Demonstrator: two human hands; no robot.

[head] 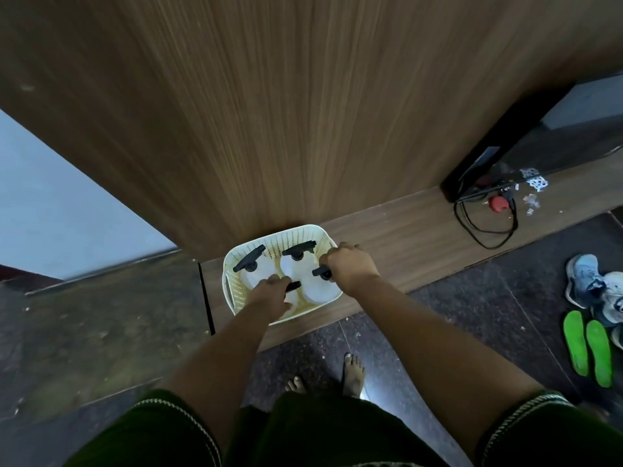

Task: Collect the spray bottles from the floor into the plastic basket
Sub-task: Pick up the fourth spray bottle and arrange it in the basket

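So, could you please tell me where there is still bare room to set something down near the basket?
The basket is crowded: four spray bottles and both hands fill it. The wooden ledge lies bare between the basket and the black cable. The dark floor on its left is also bare.

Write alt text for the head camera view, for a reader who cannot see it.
Seen from above, a person's left hand and right hand reach into a cream plastic basket holding four white spray bottles with black triggers, each hand on a bottle top. The basket sits on a low wooden ledge against a wood panel; shoes lie to the right.
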